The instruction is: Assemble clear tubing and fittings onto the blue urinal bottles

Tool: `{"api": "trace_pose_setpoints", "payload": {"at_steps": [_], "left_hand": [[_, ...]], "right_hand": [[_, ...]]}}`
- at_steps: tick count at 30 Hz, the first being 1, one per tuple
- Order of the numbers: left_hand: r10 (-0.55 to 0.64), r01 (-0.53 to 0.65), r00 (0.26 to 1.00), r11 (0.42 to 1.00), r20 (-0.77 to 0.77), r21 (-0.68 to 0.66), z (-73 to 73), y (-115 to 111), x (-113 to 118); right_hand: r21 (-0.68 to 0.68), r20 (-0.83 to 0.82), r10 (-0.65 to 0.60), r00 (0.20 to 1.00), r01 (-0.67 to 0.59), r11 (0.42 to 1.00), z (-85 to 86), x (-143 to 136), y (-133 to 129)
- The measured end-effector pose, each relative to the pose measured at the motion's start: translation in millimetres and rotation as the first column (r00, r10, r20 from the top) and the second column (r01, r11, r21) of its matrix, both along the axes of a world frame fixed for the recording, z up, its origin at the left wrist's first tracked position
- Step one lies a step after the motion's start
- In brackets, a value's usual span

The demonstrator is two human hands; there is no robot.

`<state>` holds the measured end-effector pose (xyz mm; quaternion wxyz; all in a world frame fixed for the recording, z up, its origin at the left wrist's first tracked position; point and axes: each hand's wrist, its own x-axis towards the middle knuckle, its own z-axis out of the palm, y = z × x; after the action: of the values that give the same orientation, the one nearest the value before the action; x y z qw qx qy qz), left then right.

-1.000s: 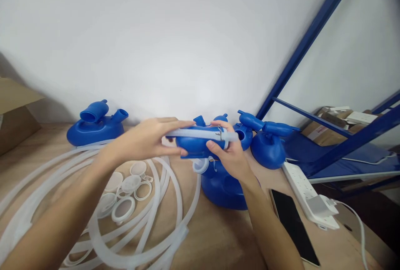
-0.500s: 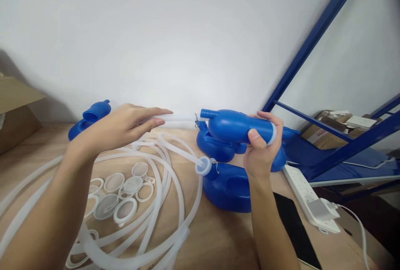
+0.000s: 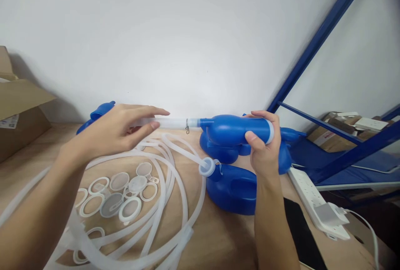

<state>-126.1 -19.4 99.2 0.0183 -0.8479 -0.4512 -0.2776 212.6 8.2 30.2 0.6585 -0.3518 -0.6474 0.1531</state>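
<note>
My left hand [image 3: 125,130] is closed around a translucent white hose [image 3: 170,123], with thumb below and fingers above. Close to the hose's end sits a small metal spring clamp [image 3: 187,126]. The hose end meets the narrow spout of a blue plastic funnel-shaped piece [image 3: 233,130], and blue shows through its tip. My right hand [image 3: 264,141] grips that piece at its wide end, by a white ring [image 3: 271,131]. Below lies a blue bottle [image 3: 233,191] with a white-rimmed mouth [image 3: 206,166], where another hose enters.
Coiled hose [image 3: 162,178] spreads over the wooden table [image 3: 218,241], beside several translucent caps and rings [image 3: 130,208]. Blue parts [image 3: 101,109] stand at the back left, near a cardboard box [image 3: 21,107]. To the right are a power strip [image 3: 312,203], a black tablet-like slab [image 3: 301,232] and blue shelving [image 3: 325,36].
The blue funnel-shaped piece has levelled out, and its spout now lines up with the hose end. Bluish colour now shows inside the hose tip. The view has shifted slightly.
</note>
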Motion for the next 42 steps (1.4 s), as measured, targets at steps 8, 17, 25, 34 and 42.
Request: {"api": "trace_pose_setpoints", "payload": {"at_steps": [8, 17, 25, 34, 42], "left_hand": [[-0.058, 0.060, 0.998, 0.995, -0.035, 0.077, -16.8, -32, 5], [-0.022, 0.030, 0.999, 0.967, -0.036, 0.252, -27.4, -75, -5], [0.015, -0.007, 0.999, 0.987, -0.051, 0.162, -50.7, -71, -6], [-0.026, 0.052, 0.984, 0.988, 0.175, -0.145, -73.2, -61, 3], [0.086, 0.115, 0.892, 0.907, 0.445, -0.406, -74.8, -51, 16]], "right_hand": [[0.045, 0.098, 0.121, 0.988, -0.126, 0.991, 3.2, -32, -28], [0.134, 0.015, 0.160, 0.987, -0.161, 0.978, 4.0, -66, -40], [0.156, 0.031, 0.362, 0.932, -0.362, 0.919, 1.1, -76, -21], [0.282, 0.184, 0.370, 0.911, -0.410, 0.868, -0.4, -71, -11], [0.377, 0.327, 0.287, 0.900, -0.403, 0.834, -2.7, -68, -1]]}}
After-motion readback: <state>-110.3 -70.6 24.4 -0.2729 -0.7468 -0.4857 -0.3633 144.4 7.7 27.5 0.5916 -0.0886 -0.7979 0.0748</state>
